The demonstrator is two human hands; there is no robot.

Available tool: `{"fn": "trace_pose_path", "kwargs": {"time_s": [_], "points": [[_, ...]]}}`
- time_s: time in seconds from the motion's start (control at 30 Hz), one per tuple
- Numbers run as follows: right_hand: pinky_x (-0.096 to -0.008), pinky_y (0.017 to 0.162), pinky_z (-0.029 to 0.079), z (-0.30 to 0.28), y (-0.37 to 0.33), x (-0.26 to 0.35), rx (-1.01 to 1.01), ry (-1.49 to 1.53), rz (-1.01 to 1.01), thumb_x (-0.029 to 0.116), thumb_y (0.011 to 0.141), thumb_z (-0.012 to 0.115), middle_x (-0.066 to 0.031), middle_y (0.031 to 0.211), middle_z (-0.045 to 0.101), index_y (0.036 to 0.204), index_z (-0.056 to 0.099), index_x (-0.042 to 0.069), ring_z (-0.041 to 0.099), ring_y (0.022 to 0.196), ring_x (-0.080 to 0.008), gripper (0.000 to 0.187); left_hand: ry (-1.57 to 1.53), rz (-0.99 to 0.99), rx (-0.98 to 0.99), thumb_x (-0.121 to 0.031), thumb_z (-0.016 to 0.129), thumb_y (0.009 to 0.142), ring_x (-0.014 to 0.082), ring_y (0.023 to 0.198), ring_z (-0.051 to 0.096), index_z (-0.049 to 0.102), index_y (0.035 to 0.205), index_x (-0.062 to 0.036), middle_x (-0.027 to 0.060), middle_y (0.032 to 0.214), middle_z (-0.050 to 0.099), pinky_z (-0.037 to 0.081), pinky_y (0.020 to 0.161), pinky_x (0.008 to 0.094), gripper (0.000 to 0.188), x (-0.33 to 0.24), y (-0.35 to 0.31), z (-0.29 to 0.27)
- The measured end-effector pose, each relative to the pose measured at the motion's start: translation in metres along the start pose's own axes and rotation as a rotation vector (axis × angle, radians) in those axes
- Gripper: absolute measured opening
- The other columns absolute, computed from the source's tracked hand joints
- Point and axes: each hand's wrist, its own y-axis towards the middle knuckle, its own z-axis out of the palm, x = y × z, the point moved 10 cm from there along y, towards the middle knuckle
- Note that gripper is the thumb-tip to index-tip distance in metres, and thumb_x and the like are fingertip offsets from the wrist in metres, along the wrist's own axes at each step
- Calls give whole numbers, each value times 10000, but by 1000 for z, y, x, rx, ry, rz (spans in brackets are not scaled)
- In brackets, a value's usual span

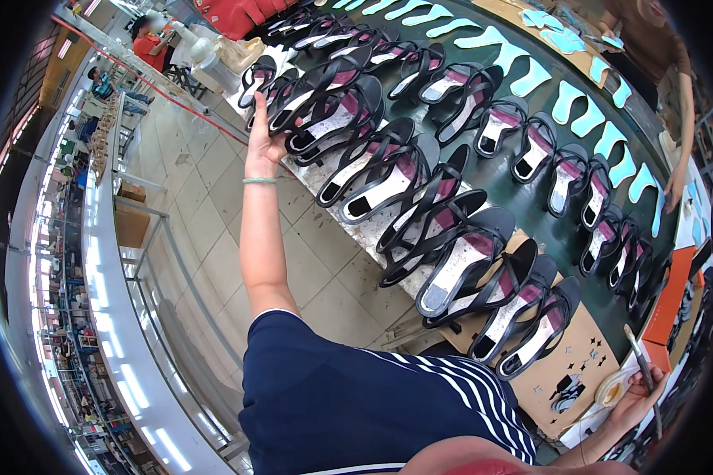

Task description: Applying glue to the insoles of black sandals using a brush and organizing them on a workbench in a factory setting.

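My left hand [266, 149] reaches to the far left end of the table, at the edge of a row of black strappy sandals. Its thumb is raised beside a black sandal [280, 101], and its other fingers go partly hidden around that sandal. At the lower right, my right hand [640, 398] is closed around a slim brush [643, 360] with a pale end and a dark shaft. Next to it is a small round tub [612, 389] with yellowish contents. More sandals [471, 252] with pale insoles and purplish linings stand along the near table edge.
Light-blue cut pieces [586, 115] line the green surface [420, 99] beyond the sandals. Small dark pieces lie on a brown board [590, 332]. An orange box [669, 297] stands at the right. Across the table, a co-worker's arm [684, 134] reaches down. Tiled floor [214, 190] lies left.
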Motion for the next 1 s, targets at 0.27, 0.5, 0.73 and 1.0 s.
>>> {"fn": "trace_pose_path", "kwargs": {"time_s": [0.27,0.5,0.73,1.0], "points": [[-217,622,452,-8,-4,23,24,-3,-72,316,1004,448,-89,946,638,1012,596,-3,572,712,-111,352,40,-31,137,-685,555,794,309,705,683,593,1109,9,169,916,693,551,569,337,763,-4,3,18],[-229,622,452,-20,-2,21,-20,25,-83,316,999,461,-92,943,647,1009,612,-6,577,706,-124,356,-154,-56,-36,-716,641,691,338,766,576,545,1047,97,207,833,596,508,815,488,893,-31,33,-50],[-220,650,456,-29,-8,12,25,47,-44,314,1001,454,-85,981,619,1066,592,0,552,730,-113,349,155,-186,-66,-644,483,864,311,651,653,534,1188,-26,165,953,673,549,547,393,700,11,51,-71],[-336,679,533,-32,-46,15,-215,141,-79,290,977,491,-84,962,625,995,588,51,614,852,-193,259,648,120,-194,-510,564,886,336,1159,531,470,1328,24,221,1324,493,431,961,482,699,-7,33,-82]]}}
